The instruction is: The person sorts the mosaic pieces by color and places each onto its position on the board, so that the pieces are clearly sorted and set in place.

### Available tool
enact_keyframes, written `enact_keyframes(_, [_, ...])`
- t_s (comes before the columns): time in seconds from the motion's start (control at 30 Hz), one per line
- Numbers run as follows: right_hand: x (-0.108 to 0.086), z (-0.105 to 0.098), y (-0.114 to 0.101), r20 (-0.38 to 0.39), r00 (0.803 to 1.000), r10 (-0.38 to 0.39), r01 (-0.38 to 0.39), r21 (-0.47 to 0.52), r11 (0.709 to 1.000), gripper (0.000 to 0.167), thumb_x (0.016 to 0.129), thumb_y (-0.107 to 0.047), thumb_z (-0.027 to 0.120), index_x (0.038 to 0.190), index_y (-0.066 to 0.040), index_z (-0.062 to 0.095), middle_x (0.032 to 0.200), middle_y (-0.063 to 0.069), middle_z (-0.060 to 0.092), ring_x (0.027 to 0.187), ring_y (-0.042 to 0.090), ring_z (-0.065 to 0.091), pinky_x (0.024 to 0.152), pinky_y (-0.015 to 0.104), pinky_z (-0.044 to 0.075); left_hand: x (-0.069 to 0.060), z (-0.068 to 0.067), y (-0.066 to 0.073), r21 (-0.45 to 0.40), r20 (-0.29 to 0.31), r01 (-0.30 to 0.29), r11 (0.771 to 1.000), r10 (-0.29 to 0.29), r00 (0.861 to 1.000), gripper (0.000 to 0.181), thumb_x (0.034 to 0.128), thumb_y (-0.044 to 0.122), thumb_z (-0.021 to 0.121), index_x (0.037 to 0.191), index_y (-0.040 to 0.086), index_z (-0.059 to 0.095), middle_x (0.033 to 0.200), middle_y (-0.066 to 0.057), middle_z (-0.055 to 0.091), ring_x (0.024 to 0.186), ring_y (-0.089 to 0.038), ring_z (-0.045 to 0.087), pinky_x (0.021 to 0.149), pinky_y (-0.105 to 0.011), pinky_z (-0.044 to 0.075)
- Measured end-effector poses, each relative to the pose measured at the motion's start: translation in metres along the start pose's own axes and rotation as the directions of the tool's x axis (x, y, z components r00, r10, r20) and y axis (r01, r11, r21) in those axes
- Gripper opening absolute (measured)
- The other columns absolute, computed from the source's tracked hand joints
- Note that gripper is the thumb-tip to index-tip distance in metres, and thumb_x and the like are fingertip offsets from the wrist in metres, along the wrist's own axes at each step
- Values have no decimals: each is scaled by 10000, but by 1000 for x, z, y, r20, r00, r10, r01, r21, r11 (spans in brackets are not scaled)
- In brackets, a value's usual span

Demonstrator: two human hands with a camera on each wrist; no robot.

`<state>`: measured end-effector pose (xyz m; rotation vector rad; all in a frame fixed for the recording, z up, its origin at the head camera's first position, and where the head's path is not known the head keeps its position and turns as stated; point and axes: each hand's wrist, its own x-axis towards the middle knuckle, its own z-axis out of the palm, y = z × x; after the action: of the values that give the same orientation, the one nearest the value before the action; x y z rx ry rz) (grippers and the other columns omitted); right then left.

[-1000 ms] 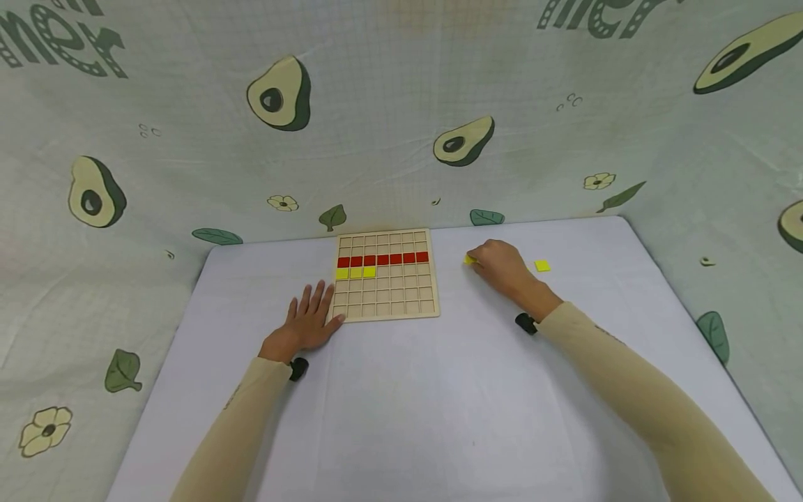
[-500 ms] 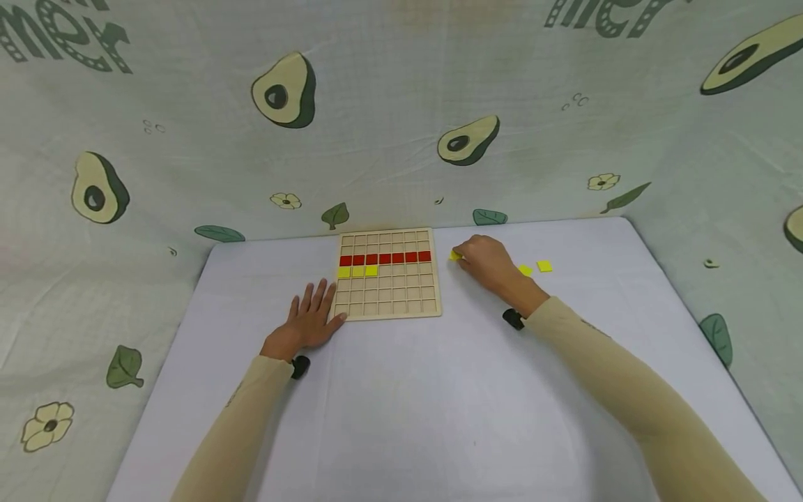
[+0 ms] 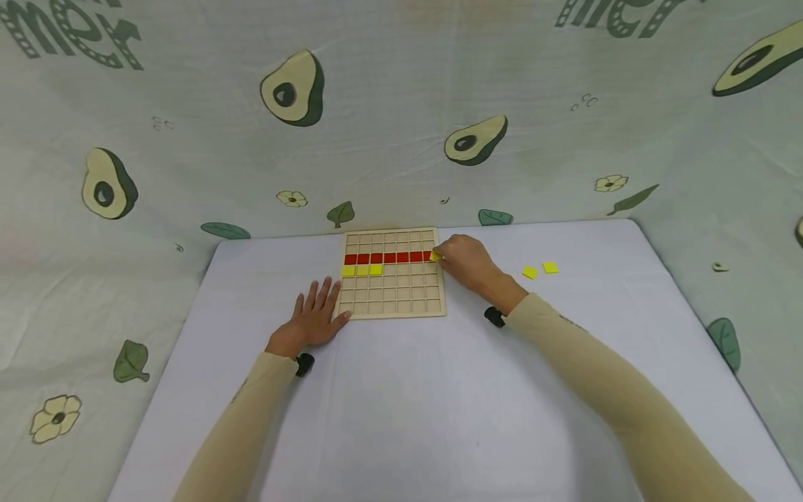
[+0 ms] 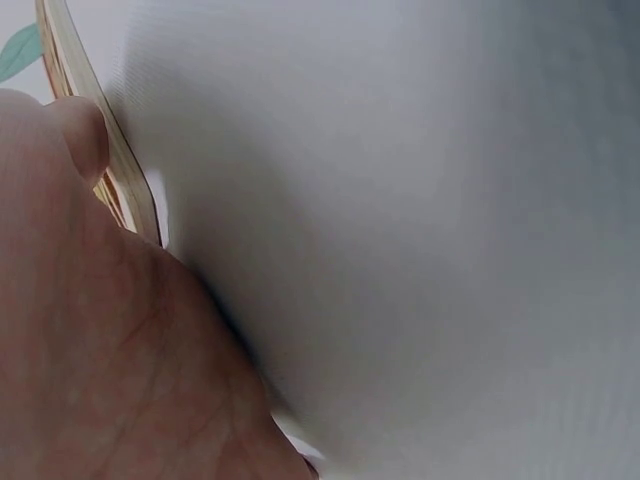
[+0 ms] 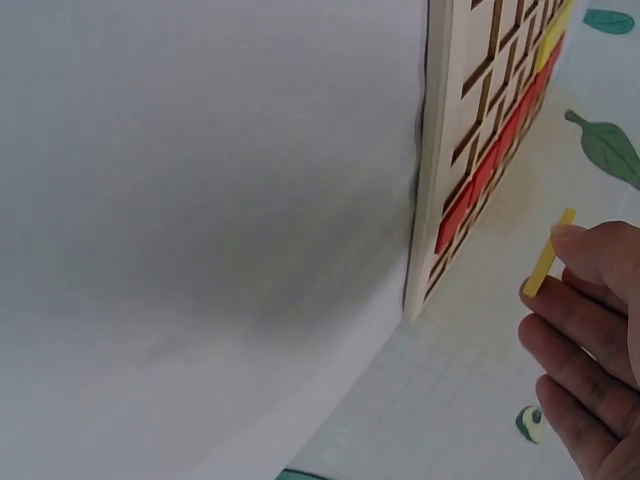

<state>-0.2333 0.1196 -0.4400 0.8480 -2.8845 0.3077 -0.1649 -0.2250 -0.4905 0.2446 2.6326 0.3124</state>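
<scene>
A wooden grid board (image 3: 392,296) lies flat at the back of the table, with a full row of red tiles (image 3: 390,258) and three yellow tiles in the row nearer me. My right hand (image 3: 467,261) pinches a yellow square tile (image 5: 549,255) between thumb and index finger, at the right edge of the board in the head view. The right wrist view has the tile edge-on, apart from the board. My left hand (image 3: 311,321) rests flat on the table with fingers spread, its thumb and fingertips at the board's left edge.
Two loose yellow tiles, a nearer one (image 3: 530,272) and another (image 3: 550,267), lie on the white table (image 3: 401,411) right of my right hand. A cloth printed with avocados (image 3: 292,89) hangs behind the board and along both sides.
My right hand has carried the yellow tile leftward, from the table right of the board to the board's right edge. A second loose tile has come into sight. My left hand stays at the board.
</scene>
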Motion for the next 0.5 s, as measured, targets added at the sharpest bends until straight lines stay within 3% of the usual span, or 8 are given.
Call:
enact_keyframes(0.27, [12,7,-11,9,999,-40,40,10,999,174,967,-3,739,1127,21,803,1084,152,800,1010,302,750,907,400,604,-1,0,2,9,3,2,1000,-2,1000,849,1113,520,383,1700,78,-43,1762,-180,-161,1610,-419,-188,1269,-624,-109])
enact_keyframes(0.5, [18,12,-20,34,998,-61,61,4,998,171,969,-10,741,1128,11,802,1081,131,804,1024,300,748,920,407,598,5,5,-5,6,-2,-4,1000,4,1000,849,1114,523,371,1698,87,-64,1759,-162,-188,1608,-402,-213,1267,-618,-121])
